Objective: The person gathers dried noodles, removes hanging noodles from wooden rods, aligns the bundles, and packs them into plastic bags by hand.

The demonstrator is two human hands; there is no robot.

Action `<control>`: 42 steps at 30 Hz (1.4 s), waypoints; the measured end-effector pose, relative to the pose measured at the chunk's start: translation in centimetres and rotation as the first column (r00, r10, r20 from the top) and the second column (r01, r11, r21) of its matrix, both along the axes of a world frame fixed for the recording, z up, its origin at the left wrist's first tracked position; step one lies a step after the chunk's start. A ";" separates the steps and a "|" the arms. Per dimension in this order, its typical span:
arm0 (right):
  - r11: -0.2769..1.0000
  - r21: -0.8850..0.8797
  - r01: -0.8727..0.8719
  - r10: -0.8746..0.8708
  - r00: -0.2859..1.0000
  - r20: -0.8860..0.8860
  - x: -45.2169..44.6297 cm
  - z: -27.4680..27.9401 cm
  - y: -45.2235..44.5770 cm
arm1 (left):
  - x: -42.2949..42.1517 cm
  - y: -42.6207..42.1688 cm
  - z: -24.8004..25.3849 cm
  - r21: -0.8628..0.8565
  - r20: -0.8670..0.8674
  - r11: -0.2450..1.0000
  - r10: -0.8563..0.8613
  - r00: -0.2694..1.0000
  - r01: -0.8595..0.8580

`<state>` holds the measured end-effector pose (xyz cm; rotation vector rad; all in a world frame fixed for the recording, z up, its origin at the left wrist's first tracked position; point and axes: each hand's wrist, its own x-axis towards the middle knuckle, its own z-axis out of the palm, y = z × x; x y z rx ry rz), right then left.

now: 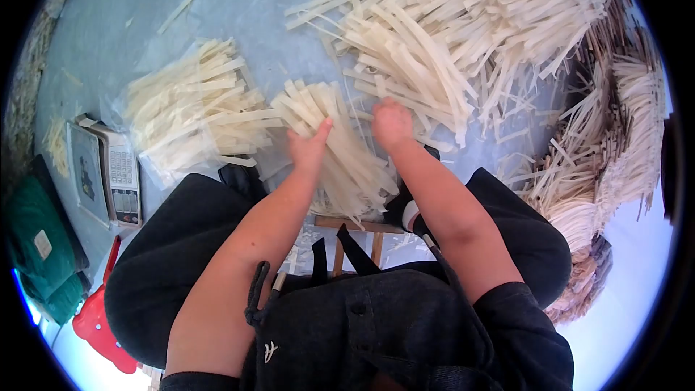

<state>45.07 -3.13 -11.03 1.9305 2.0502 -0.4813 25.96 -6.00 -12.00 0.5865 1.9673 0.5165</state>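
My left hand (pixel 310 146) is closed around the left side of a bundle of pale, flat dried noodles (pixel 344 152), its thumb lying over the strips. The bundle fans out between my knees, its lower end near a small wooden stool or frame (pixel 387 226). Just right of the bundle, my right hand (pixel 392 124) is curled shut at the lower edge of a loose heap of noodles (pixel 416 65). A strip end shows by its fingertips, but what lies inside the fingers is hidden.
Left of the bundle lies a clear plastic bag of noodles (pixel 195 105). A digital scale (pixel 119 174) stands farther left, near a green bag (pixel 43 246) and a red plastic object (pixel 105 329). A large noodle pile (pixel 521 7) spreads at the upper right, with more stacked noodles (pixel 630 123) along the right.
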 end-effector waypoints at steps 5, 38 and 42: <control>0.981 0.189 0.048 0.019 0.942 -0.335 -2.1 2.4 2.4 | 0.4 -0.1 0.0 0.003 -0.066 0.997 -0.077 0.995 0.077; 0.954 0.032 0.299 -0.258 0.868 -0.424 -4.2 -1.1 -2.4 | 0.6 0.1 -0.1 0.029 0.266 0.991 0.115 0.957 -0.128; 0.773 -0.353 0.527 -0.630 0.578 -0.518 -4.4 -0.7 -1.2 | -0.2 0.0 -0.4 -0.038 0.568 0.987 0.152 0.809 -0.159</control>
